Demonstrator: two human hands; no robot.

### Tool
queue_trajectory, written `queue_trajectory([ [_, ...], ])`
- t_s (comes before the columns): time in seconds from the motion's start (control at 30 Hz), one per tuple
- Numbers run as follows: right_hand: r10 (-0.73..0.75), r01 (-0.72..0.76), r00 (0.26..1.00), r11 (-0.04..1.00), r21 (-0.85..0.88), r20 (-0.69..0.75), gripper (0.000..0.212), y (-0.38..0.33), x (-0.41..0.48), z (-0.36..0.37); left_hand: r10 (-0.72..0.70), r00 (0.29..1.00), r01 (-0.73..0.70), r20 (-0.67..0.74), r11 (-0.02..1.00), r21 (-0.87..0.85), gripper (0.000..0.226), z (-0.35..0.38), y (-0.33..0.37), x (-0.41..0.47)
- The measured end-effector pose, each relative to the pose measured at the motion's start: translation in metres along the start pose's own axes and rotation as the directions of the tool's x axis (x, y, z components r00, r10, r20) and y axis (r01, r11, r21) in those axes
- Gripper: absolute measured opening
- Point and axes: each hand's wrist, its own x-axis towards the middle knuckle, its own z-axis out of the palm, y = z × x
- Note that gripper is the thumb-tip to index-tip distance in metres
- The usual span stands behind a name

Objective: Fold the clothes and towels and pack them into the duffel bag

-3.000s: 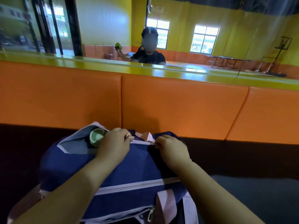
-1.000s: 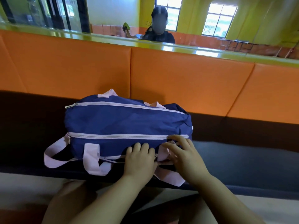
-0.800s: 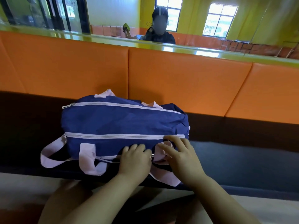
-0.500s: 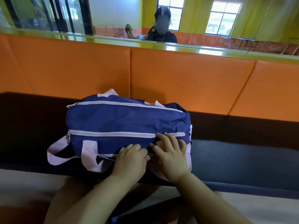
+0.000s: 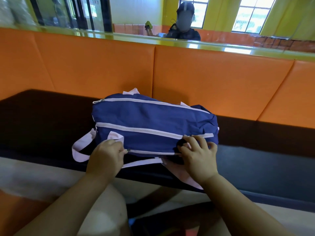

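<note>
A navy duffel bag (image 5: 150, 120) with pale pink zips and straps lies on its side on the dark bench seat (image 5: 255, 160). Its top zip and middle zip are closed. My left hand (image 5: 105, 157) pinches the pull of the lowest side zip (image 5: 127, 151) near the bag's left end. My right hand (image 5: 198, 155) presses on the bag's lower right corner, fingers spread over the fabric and a pink strap (image 5: 180, 174). No clothes or towels show outside the bag.
An orange padded backrest (image 5: 204, 79) rises behind the bag, topped by a glossy green ledge (image 5: 170, 40). Another person sits beyond the ledge (image 5: 185, 31). My knees are below the bench's front edge (image 5: 102, 218).
My left hand has slid left along the lowest zip, from beside my right hand to the bag's left part. My right hand stayed at the right corner. Earlier, both hands worked the top zip.
</note>
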Motion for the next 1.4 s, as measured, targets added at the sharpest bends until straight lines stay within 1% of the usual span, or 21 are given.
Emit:
queue_trajectory([
  [0.1, -0.031, 0.031, 1.0, 0.999, -0.04, 0.004, 0.027, 0.006, -0.001, 0.002, -0.038, 0.997, 0.036, -0.06, 0.999, -0.025, 0.015, -0.002, -0.009, 0.007],
  [0.17, -0.025, 0.027, 0.999, 0.998, -0.06, 0.024, 0.022, 0.009, -0.002, 0.004, -0.074, 0.996, 0.074, -0.046, 0.997, 0.005, 0.014, -0.002, -0.008, 0.014],
  [0.27, -0.016, 0.019, 0.999, 0.998, -0.059, 0.052, 0.014, 0.009, 0.001, 0.002, -0.027, 0.999, 0.021, 0.03, 0.987, 0.16, 0.012, -0.004, 0.0, 0.023],
  [0.3, -0.016, 0.02, 0.998, 0.998, -0.059, 0.068, 0.017, 0.009, 0.003, 0.001, 0.018, 0.999, -0.025, 0.032, 0.975, 0.22, 0.013, -0.005, 0.005, 0.023],
  [0.33, -0.014, 0.019, 0.996, 0.998, -0.058, 0.088, 0.025, 0.009, 0.004, -0.001, 0.092, 0.996, -0.093, 0.014, 0.959, 0.269, 0.017, -0.006, 0.01, 0.022],
  [0.4, 0.0, 0.006, 0.992, 0.999, -0.044, 0.127, 0.044, 0.01, 0.007, -0.004, 0.264, 0.964, -0.233, -0.037, 0.902, 0.363, 0.022, -0.006, 0.02, 0.018],
  [0.47, 0.028, -0.022, 0.981, 0.999, -0.035, 0.191, 0.069, 0.008, 0.008, -0.007, 0.342, 0.938, -0.279, -0.061, 0.845, 0.456, 0.034, -0.006, 0.024, 0.018],
  [0.5, 0.048, -0.043, 0.972, 0.999, -0.031, 0.23, 0.079, 0.009, 0.008, -0.006, 0.331, 0.943, -0.266, -0.049, 0.831, 0.489, 0.043, -0.006, 0.022, 0.021],
  [0.57, 0.088, -0.082, 0.953, 0.996, -0.032, 0.29, 0.088, 0.011, 0.009, -0.003, 0.208, 0.977, -0.205, 0.053, 0.834, 0.512, 0.069, -0.006, 0.014, 0.03],
  [0.63, 0.116, -0.102, 0.934, 0.993, -0.058, 0.338, 0.088, 0.014, 0.011, -0.001, 0.085, 0.975, -0.18, 0.207, 0.846, 0.501, 0.084, -0.008, 0.01, 0.041],
  [0.7, 0.129, -0.109, 0.922, 0.991, -0.076, 0.366, 0.088, 0.017, 0.017, -0.001, 0.043, 0.95, -0.199, 0.31, 0.847, 0.493, 0.091, -0.005, 0.008, 0.051],
  [0.77, 0.137, -0.112, 0.912, 0.99, -0.086, 0.387, 0.088, 0.021, 0.023, 0.001, 0.052, 0.942, -0.212, 0.332, 0.858, 0.468, 0.092, 0.003, 0.006, 0.057],
  [0.87, 0.157, -0.11, 0.887, 0.985, -0.132, 0.434, 0.087, 0.031, 0.031, 0.005, 0.064, 0.957, -0.181, 0.282, 0.894, 0.411, 0.079, 0.01, 0.011, 0.066],
  [0.9, 0.149, -0.099, 0.874, 0.986, -0.132, 0.463, 0.085, 0.033, 0.035, 0.004, 0.058, 0.958, -0.17, 0.28, 0.902, 0.396, 0.075, 0.012, 0.014, 0.069],
  [0.97, 0.101, -0.059, 0.869, 0.993, -0.102, 0.484, 0.077, 0.037, 0.042, -0.002, 0.005, 0.944, -0.139, 0.329, 0.912, 0.385, 0.071, 0.011, 0.018, 0.075],
  [1.03, 0.057, -0.053, 0.832, 0.998, -0.023, 0.551, 0.068, 0.04, 0.05, -0.012, 0.001, 0.921, -0.167, 0.389, 0.904, 0.394, 0.069, 0.006, 0.021, 0.082],
  [1.1, 0.021, -0.044, 0.777, 0.999, 0.021, 0.63, 0.067, 0.043, 0.063, -0.025, 0.03, 0.894, -0.21, 0.447, 0.91, 0.359, 0.069, -0.003, 0.021, 0.092],
  [1.17, 0.0, -0.063, 0.703, 0.996, 0.062, 0.711, 0.061, 0.05, 0.078, -0.036, 0.018, 0.83, -0.218, 0.558, 0.931, 0.294, 0.069, -0.014, 0.017, 0.107],
  [1.27, -0.05, -0.128, 0.609, 0.979, 0.16, 0.792, 0.038, 0.061, 0.101, -0.046, 0.006, 0.737, -0.154, 0.676, 0.975, 0.159, 0.063, -0.029, 0.015, 0.135],
  [1.3, -0.054, -0.147, 0.579, 0.975, 0.169, 0.814, 0.039, 0.062, 0.111, -0.054, 0.005, 0.722, -0.123, 0.691, 0.985, 0.122, 0.061, -0.033, 0.014, 0.145],
  [1.4, 0.008, -0.208, 0.546, 0.97, 0.127, 0.838, 0.048, 0.073, 0.143, -0.061, 0.002, 0.708, -0.101, 0.706, 0.99, 0.098, 0.054, -0.038, 0.013, 0.18],
])
